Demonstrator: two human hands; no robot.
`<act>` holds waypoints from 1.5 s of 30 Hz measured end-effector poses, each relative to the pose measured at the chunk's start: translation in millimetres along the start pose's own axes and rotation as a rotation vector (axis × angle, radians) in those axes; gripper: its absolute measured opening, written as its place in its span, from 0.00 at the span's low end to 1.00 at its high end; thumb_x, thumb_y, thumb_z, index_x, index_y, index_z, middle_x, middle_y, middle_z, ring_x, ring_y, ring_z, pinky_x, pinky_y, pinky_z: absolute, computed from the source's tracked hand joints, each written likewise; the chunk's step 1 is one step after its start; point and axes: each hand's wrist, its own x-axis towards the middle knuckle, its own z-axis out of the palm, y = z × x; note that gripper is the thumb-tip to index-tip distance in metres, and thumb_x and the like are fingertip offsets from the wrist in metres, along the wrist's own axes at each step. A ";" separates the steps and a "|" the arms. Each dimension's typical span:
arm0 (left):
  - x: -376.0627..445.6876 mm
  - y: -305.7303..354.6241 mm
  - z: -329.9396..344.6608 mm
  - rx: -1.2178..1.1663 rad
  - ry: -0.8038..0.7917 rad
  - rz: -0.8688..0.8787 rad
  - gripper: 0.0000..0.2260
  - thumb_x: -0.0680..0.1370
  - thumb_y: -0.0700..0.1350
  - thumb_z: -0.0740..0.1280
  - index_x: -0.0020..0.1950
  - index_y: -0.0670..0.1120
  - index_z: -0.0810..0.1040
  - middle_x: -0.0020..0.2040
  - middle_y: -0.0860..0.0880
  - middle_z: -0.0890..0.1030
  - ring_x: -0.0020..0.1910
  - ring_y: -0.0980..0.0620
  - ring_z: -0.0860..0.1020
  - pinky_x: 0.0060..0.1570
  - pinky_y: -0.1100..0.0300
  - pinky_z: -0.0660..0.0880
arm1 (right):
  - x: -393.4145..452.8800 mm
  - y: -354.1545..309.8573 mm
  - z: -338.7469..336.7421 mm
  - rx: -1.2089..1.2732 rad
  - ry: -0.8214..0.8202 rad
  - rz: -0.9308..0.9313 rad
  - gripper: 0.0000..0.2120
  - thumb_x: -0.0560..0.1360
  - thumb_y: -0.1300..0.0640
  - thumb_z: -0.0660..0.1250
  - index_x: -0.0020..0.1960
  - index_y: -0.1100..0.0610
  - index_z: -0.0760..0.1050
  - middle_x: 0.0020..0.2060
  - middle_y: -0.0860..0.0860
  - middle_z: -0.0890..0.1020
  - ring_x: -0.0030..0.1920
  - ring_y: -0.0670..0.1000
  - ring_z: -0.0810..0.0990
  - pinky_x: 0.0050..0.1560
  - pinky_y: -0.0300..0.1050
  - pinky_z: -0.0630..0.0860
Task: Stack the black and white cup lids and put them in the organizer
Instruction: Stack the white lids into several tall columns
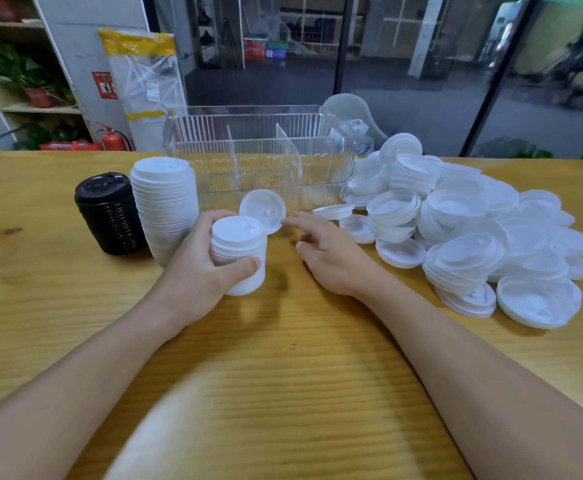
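Head view shows our left hand (202, 268) wrapped around a short stack of white lids (239, 255), thumb across its front and fingers behind, holding it slightly tilted over the wooden table (283, 375) so the next lid can nest on top. Our right hand (324, 252) hovers just beside it with fingers spread and loosely extended, gripping nothing. A single white lid (263, 210) stands tilted between the fingertips and the held stack; whether the fingertips touch it, or whether it leans on the stack, we cannot tell.

Toward the table's left edge stand a finished tall white stack (165, 209) and a black lid stack (110, 213), touching each other, probably parked there until they go in. The clear organizer (262, 157) sits at the far edge, dividers visible, apparently holding no lids, though its ribbed walls blur the inside. A loose heap of white lids (473, 237) spreads along the right edge, within reach of the right hand. The lower part of the held stack is hidden by our palm, and motion blur smears the near edge.
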 end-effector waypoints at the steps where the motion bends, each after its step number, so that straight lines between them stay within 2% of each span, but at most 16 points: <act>1: 1.5 -1.6 -1.6 -0.020 0.021 -0.014 0.26 0.76 0.45 0.82 0.69 0.60 0.75 0.60 0.61 0.83 0.58 0.62 0.81 0.55 0.59 0.76 | 3.1 0.5 1.9 -0.010 -0.013 0.009 0.27 0.86 0.60 0.61 0.82 0.43 0.69 0.84 0.46 0.65 0.81 0.51 0.67 0.83 0.57 0.63; 7: 3.7 -6.0 1.7 -0.049 0.060 -0.021 0.28 0.73 0.48 0.82 0.69 0.60 0.75 0.60 0.60 0.83 0.59 0.60 0.82 0.57 0.56 0.77 | 16.2 -1.6 9.4 -0.101 -0.042 0.005 0.30 0.85 0.58 0.62 0.84 0.41 0.64 0.83 0.44 0.66 0.78 0.55 0.68 0.80 0.61 0.65; 10: 3.1 -4.9 2.0 -0.063 0.061 -0.021 0.29 0.70 0.52 0.80 0.69 0.60 0.75 0.60 0.61 0.83 0.60 0.60 0.82 0.58 0.57 0.78 | 16.3 -3.7 10.0 -0.103 0.015 -0.010 0.31 0.82 0.60 0.65 0.83 0.44 0.67 0.78 0.44 0.73 0.73 0.51 0.72 0.77 0.57 0.70; 12: 2.7 -4.9 1.2 -0.063 0.059 -0.021 0.28 0.72 0.49 0.82 0.69 0.60 0.76 0.59 0.63 0.83 0.59 0.61 0.82 0.56 0.59 0.77 | 13.9 -0.6 8.0 -0.064 0.068 -0.017 0.30 0.80 0.64 0.67 0.81 0.48 0.71 0.72 0.45 0.77 0.68 0.47 0.76 0.74 0.50 0.73; 15: 3.0 -5.6 -0.5 -0.062 0.031 -0.023 0.26 0.76 0.44 0.82 0.69 0.61 0.76 0.59 0.63 0.83 0.59 0.62 0.82 0.56 0.59 0.76 | 4.4 5.0 0.4 -0.080 0.141 -0.036 0.26 0.79 0.66 0.70 0.74 0.49 0.77 0.63 0.43 0.77 0.60 0.43 0.78 0.66 0.42 0.76; 18: 2.4 -6.2 -2.8 -0.070 0.002 -0.017 0.27 0.74 0.50 0.82 0.69 0.62 0.76 0.61 0.60 0.84 0.61 0.59 0.82 0.58 0.57 0.77 | -10.0 11.1 -11.4 -0.142 0.209 -0.087 0.15 0.79 0.61 0.75 0.62 0.47 0.82 0.53 0.40 0.78 0.51 0.41 0.77 0.53 0.32 0.70; 22: 0.9 -2.5 -2.4 -0.068 -0.020 -0.008 0.28 0.73 0.50 0.82 0.70 0.61 0.75 0.62 0.59 0.84 0.60 0.60 0.82 0.58 0.58 0.77 | -36.1 10.0 -29.3 -0.139 0.227 -0.105 0.03 0.80 0.50 0.77 0.51 0.47 0.84 0.44 0.43 0.77 0.44 0.46 0.75 0.46 0.42 0.71; 24: 0.2 -1.9 -1.7 -0.056 -0.034 -0.002 0.28 0.75 0.47 0.83 0.70 0.60 0.76 0.61 0.59 0.84 0.60 0.59 0.83 0.59 0.57 0.78 | -47.9 9.3 -31.5 -0.124 0.181 -0.084 0.08 0.81 0.45 0.75 0.45 0.46 0.81 0.46 0.44 0.76 0.45 0.47 0.74 0.46 0.40 0.71; 26: -1.4 -1.1 0.1 -0.036 -0.053 0.003 0.27 0.76 0.47 0.83 0.70 0.61 0.75 0.61 0.60 0.84 0.61 0.59 0.83 0.60 0.55 0.79 | -54.6 7.2 -30.0 -0.134 0.145 -0.093 0.08 0.83 0.46 0.71 0.45 0.44 0.79 0.49 0.42 0.75 0.48 0.45 0.75 0.48 0.39 0.69; 29: -5.8 0.4 2.4 -0.018 -0.093 0.019 0.29 0.73 0.53 0.81 0.71 0.62 0.74 0.61 0.60 0.84 0.60 0.59 0.83 0.60 0.57 0.78 | -54.9 3.9 -27.6 -0.140 0.162 -0.129 0.05 0.83 0.49 0.72 0.48 0.45 0.82 0.51 0.41 0.78 0.53 0.44 0.77 0.50 0.36 0.67; 31: -7.6 1.4 4.4 -0.005 -0.117 0.035 0.28 0.75 0.51 0.82 0.71 0.62 0.74 0.61 0.61 0.84 0.61 0.59 0.83 0.59 0.59 0.77 | -53.5 5.4 -28.7 -0.110 0.205 -0.114 0.05 0.80 0.49 0.76 0.46 0.46 0.84 0.50 0.41 0.80 0.52 0.44 0.78 0.51 0.35 0.68; 36: -11.3 4.5 8.9 0.033 -0.140 0.070 0.27 0.77 0.48 0.81 0.72 0.61 0.73 0.62 0.60 0.84 0.62 0.59 0.83 0.54 0.69 0.76 | -55.0 7.3 -33.5 -0.109 0.240 -0.083 0.14 0.73 0.50 0.83 0.43 0.48 0.77 0.44 0.43 0.80 0.45 0.40 0.75 0.46 0.34 0.69; 39: -12.7 7.1 9.2 0.033 -0.150 0.068 0.27 0.77 0.49 0.81 0.72 0.61 0.74 0.62 0.61 0.84 0.62 0.59 0.82 0.55 0.67 0.76 | -56.4 4.2 -34.5 0.007 0.261 -0.065 0.10 0.74 0.51 0.82 0.44 0.49 0.81 0.43 0.44 0.83 0.45 0.41 0.77 0.46 0.33 0.70; 42: -13.3 7.5 9.4 0.032 -0.151 0.071 0.27 0.78 0.49 0.81 0.72 0.61 0.74 0.63 0.61 0.83 0.62 0.59 0.82 0.57 0.62 0.77 | -54.4 0.8 -38.8 0.246 0.310 -0.043 0.07 0.76 0.55 0.81 0.45 0.51 0.83 0.42 0.45 0.86 0.43 0.45 0.83 0.49 0.39 0.78; 43: -13.1 7.8 9.5 0.033 -0.151 0.072 0.27 0.78 0.49 0.81 0.72 0.61 0.74 0.63 0.61 0.84 0.62 0.59 0.83 0.58 0.61 0.77 | -53.7 -0.4 -40.9 0.350 0.330 -0.031 0.07 0.76 0.58 0.81 0.49 0.53 0.83 0.43 0.47 0.87 0.45 0.49 0.86 0.50 0.43 0.81; 45: -12.8 8.1 9.7 0.033 -0.155 0.072 0.27 0.78 0.50 0.81 0.72 0.61 0.74 0.63 0.60 0.84 0.63 0.58 0.83 0.58 0.61 0.77 | -53.5 -1.0 -43.8 0.505 0.353 0.039 0.15 0.77 0.60 0.80 0.60 0.53 0.81 0.48 0.49 0.89 0.47 0.57 0.88 0.53 0.53 0.86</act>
